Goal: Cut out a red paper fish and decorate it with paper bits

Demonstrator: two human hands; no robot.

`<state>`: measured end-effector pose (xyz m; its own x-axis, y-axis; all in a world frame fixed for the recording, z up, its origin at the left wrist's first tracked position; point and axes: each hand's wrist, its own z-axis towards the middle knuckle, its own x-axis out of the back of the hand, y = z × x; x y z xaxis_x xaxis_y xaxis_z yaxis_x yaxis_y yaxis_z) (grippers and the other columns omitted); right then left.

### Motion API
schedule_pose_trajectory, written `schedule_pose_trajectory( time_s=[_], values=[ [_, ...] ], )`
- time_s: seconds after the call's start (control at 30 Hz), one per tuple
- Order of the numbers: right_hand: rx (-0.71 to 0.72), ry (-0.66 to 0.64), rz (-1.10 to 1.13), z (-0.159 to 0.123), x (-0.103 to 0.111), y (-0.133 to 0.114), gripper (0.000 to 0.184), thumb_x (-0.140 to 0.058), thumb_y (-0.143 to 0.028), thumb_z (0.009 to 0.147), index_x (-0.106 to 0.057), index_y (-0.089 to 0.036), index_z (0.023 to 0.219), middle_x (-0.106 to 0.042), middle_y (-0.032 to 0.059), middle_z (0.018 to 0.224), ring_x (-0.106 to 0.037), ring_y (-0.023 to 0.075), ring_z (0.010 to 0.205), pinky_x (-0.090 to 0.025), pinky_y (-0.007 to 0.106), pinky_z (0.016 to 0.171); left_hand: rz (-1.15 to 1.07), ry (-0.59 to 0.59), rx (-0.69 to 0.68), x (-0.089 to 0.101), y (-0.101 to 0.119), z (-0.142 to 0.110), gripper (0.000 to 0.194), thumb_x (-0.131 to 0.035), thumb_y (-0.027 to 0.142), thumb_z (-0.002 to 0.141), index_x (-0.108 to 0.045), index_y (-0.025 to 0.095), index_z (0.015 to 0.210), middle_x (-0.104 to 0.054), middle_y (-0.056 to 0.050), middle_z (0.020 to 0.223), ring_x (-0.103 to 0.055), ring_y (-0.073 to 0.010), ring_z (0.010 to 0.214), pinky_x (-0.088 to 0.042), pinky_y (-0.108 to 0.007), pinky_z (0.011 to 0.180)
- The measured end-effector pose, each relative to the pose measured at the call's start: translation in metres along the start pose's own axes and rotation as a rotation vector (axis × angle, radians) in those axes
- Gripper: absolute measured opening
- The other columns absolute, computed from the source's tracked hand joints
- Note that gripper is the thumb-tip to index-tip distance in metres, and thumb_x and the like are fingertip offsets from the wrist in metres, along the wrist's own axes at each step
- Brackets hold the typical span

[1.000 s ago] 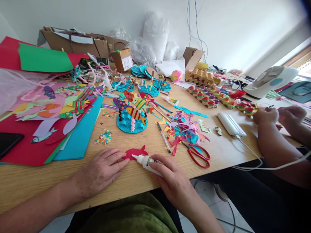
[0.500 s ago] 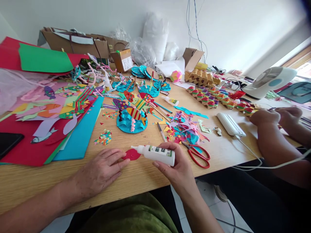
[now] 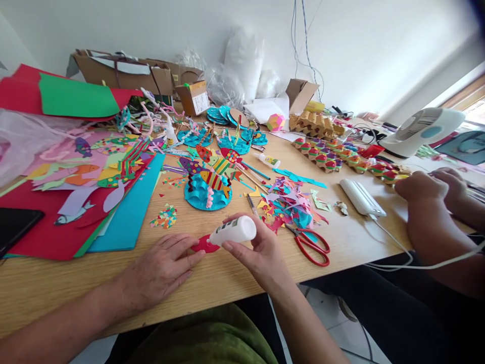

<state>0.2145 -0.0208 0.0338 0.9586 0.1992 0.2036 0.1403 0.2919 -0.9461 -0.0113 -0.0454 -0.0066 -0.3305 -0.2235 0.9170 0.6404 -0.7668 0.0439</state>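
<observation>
My right hand [image 3: 261, 253] is wrapped round a white glue bottle [image 3: 237, 231], tilted with its nozzle end down at a red paper cutout [image 3: 206, 244]. The nozzle tip is hidden behind the bottle's body. My left hand [image 3: 162, 268] lies flat on the table, fingers stretched out, with its fingertips on the cutout's left edge. Just beyond stands a blue scalloped base [image 3: 197, 194] bearing striped and dotted paper fish [image 3: 215, 183]. Small confetti bits [image 3: 165, 216] lie left of it.
Red-handled scissors [image 3: 312, 246] and paper scraps [image 3: 290, 199] lie to the right, near a white power bank [image 3: 361, 197] with a cable. Coloured sheets [image 3: 113, 222] cover the left side. Another person's arms [image 3: 428, 222] rest at far right. Painted egg cartons [image 3: 320, 155] stand behind.
My right hand has moved slightly left and tipped the glue bottle more steeply, bringing its nozzle end down to the red cutout. My left hand stays in place on the cutout.
</observation>
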Motion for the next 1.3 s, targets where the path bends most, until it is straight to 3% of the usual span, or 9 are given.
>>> schedule_pose_trajectory(
  time_s=[0.2,0.37,1.3],
  values=[
    [0.039,-0.098,-0.168,0.006,-0.004,-0.005,0.026,-0.070,-0.042,0.078,-0.062,-0.020,0.090,-0.069,0.0034,0.083,-0.064,0.0201,0.075,-0.048,0.030,0.067,-0.021,-0.017,-0.011,0.000,-0.001,0.001,0.031,-0.034,0.025,0.098,-0.056,0.023,0.120,-0.062,-0.008,0.110,-0.057,-0.0212,0.105,-0.051,-0.038,0.090],
    [0.084,-0.108,-0.222,0.010,-0.006,-0.008,0.025,-0.071,-0.043,0.077,-0.062,-0.021,0.087,-0.069,0.0014,0.081,-0.063,0.0190,0.074,-0.046,0.028,0.067,-0.030,-0.005,0.008,0.000,0.000,0.000,0.030,-0.036,0.024,0.097,-0.057,0.024,0.118,-0.061,-0.007,0.111,-0.056,-0.0212,0.105,-0.050,-0.038,0.090],
    [0.105,-0.183,-0.279,0.024,-0.009,-0.007,0.027,-0.062,-0.046,0.083,-0.059,-0.020,0.075,-0.063,-0.0007,0.070,-0.057,0.0149,0.065,-0.042,0.025,0.061,-0.004,-0.038,-0.017,-0.003,-0.002,-0.001,0.030,-0.038,0.022,0.096,-0.054,0.022,0.121,-0.061,-0.009,0.112,-0.056,-0.0236,0.106,-0.052,-0.041,0.088]
  ],
)
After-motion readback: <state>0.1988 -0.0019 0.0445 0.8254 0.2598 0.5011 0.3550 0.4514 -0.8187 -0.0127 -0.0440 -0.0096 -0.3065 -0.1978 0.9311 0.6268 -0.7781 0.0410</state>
